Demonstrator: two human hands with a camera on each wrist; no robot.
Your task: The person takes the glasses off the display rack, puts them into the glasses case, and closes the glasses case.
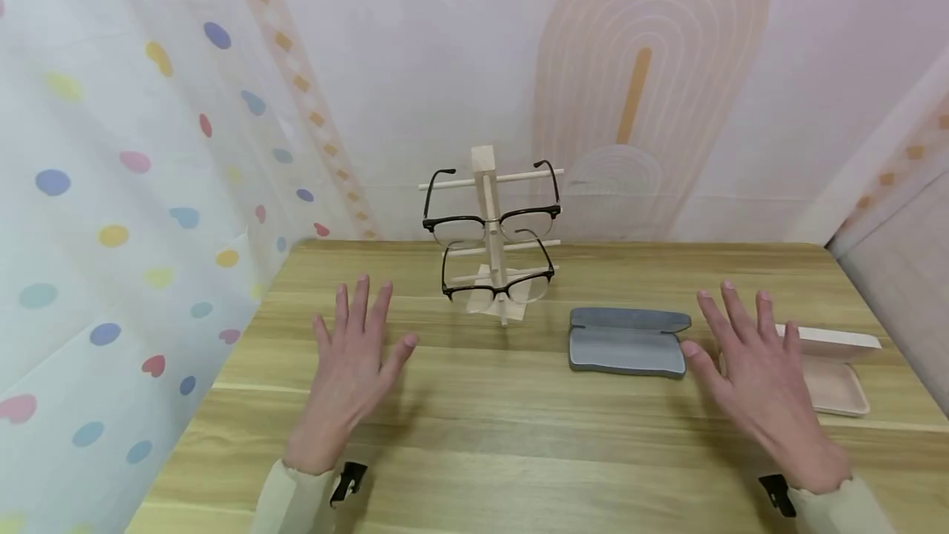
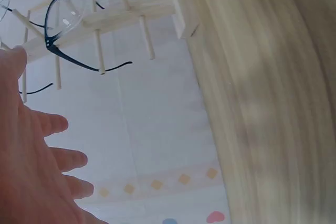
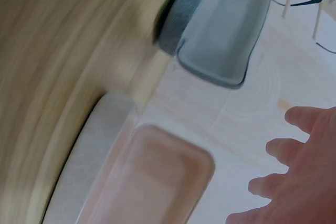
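Note:
A pale wooden stand [image 1: 483, 161] with crossbars carries two pairs of dark-rimmed eyeglasses. The upper eyeglasses [image 1: 530, 211] rest above the lower eyeglasses [image 1: 530, 277], temples pointing back. My left hand [image 1: 352, 373] is spread, palm down, left of the stand, holding nothing. Over the right side of the table my right hand [image 1: 759, 381] is likewise spread and holds nothing. Just left of its thumb lies a grey glasses case [image 1: 628, 350], lid up, with a bare inside. A pink glasses case [image 3: 152, 177] with a whitish lid also lies open, partly hidden behind the right hand in the head view.
The wood-grain table [image 1: 489, 443] ends at a pale patterned cloth [image 1: 415, 64] hanging behind it. A dotted cloth [image 1: 148, 270] borders the left side. Black clips [image 1: 348, 482] are at both wrists, by light sleeves.

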